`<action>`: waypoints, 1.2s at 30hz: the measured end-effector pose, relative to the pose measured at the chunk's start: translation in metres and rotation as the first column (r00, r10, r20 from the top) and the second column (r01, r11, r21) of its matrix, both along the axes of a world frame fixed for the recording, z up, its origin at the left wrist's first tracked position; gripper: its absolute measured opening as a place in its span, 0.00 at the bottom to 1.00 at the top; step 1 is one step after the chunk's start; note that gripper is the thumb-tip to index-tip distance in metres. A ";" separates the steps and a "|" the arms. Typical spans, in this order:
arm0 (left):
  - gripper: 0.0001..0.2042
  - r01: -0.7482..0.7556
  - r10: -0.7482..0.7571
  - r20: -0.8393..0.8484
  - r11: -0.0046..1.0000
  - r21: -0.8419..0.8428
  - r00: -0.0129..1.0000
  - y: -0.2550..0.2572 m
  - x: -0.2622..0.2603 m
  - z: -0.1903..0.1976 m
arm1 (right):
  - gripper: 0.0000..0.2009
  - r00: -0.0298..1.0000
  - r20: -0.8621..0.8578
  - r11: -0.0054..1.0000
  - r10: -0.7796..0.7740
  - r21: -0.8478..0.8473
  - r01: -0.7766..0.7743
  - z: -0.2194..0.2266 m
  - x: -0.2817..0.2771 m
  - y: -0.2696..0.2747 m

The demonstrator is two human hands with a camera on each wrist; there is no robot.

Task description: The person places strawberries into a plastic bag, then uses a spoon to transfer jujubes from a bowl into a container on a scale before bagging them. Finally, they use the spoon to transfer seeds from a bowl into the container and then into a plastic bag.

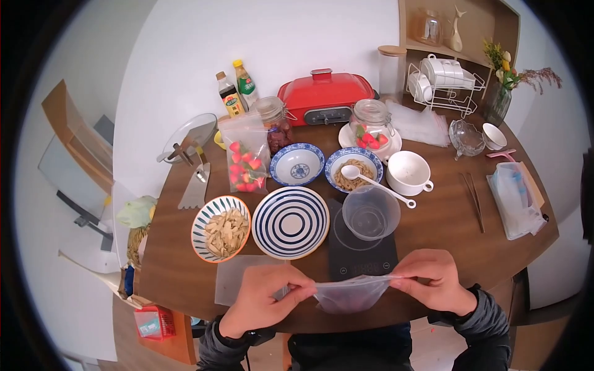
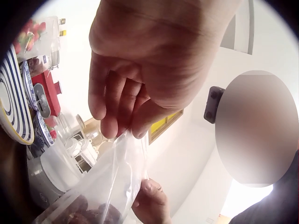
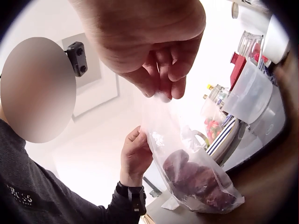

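Note:
A clear plastic bag (image 1: 354, 294) is stretched between both hands at the table's front edge. The left hand (image 1: 267, 297) pinches one top corner; the right hand (image 1: 433, 281) pinches the other. Dark red dried fruit (image 3: 196, 179) fills the bag's lower part in the right wrist view, and it also shows in the left wrist view. Behind the bag, an empty clear plastic tub (image 1: 371, 213) stands on a black kitchen scale (image 1: 362, 263). Another flat clear bag (image 1: 238, 278) lies by the left hand.
Left of the scale are a striped plate (image 1: 291, 222) and a bowl of dried slices (image 1: 226, 234). Behind stand blue-patterned bowls (image 1: 297, 164), a strawberry bag (image 1: 246, 161), jars and a red cooker (image 1: 327, 99). Tongs (image 1: 475, 203) and a packet (image 1: 516, 204) lie right.

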State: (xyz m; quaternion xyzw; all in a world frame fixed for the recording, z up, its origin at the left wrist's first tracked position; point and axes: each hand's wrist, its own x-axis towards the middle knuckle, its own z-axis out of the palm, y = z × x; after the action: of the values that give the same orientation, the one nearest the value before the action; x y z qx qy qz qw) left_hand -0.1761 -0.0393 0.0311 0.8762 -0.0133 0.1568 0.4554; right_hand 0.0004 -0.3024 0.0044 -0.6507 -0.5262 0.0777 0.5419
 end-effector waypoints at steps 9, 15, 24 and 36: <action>0.08 0.111 -0.110 -0.019 0.992 0.056 0.994 0.002 -0.003 0.003 | 0.08 1.000 0.017 0.998 -0.017 -0.068 0.019 0.005 -0.006 0.003; 0.10 0.137 -0.141 0.004 0.965 0.224 0.990 -0.012 0.006 0.013 | 0.09 0.999 0.052 0.998 0.007 -0.068 -0.003 0.016 -0.010 0.013; 0.05 0.078 -0.110 0.081 0.944 0.321 0.991 -0.011 -0.005 0.008 | 0.04 0.974 0.226 0.997 0.012 0.067 -0.027 0.007 -0.016 0.028; 0.08 0.098 -0.162 0.126 0.907 0.411 0.979 -0.017 0.007 0.013 | 0.05 0.931 0.351 0.996 0.095 -0.032 -0.089 0.022 -0.018 0.046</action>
State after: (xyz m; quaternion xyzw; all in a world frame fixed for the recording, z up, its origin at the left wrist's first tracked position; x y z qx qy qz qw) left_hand -0.1693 -0.0566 0.0442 0.9331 -0.1397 0.1886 0.2726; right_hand -0.0181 -0.2567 0.0268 -0.6330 -0.6440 -0.0107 0.4295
